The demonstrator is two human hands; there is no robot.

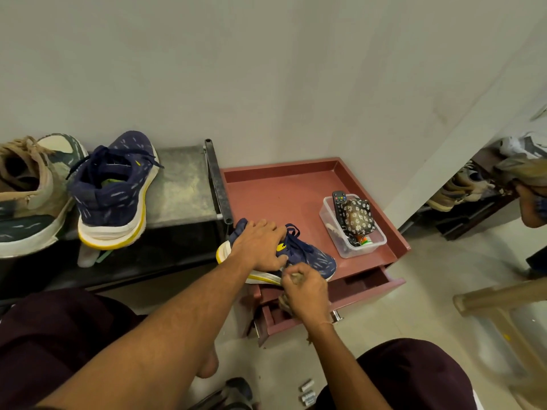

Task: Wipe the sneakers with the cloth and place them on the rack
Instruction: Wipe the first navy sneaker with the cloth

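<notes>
A navy sneaker [315, 258] with a white and yellow sole lies on its side at the front of the red-brown cabinet top [266, 196]. My left hand [260, 244] grips it over the heel and laces. My right hand [305, 287] is closed on a bunched brownish cloth [285, 304] pressed against the sole edge. The matching navy sneaker [115, 190] stands heel towards me on the dark rack's grey top shelf [180, 187], left of the cabinet.
A tan and green sneaker [26, 196] stands at the rack's far left. A clear plastic box [352, 223] with a remote and a floral pouch sits on the cabinet's right side. The cabinet drawer [364, 288] is pulled out below my hands. More shoes lie at the right edge.
</notes>
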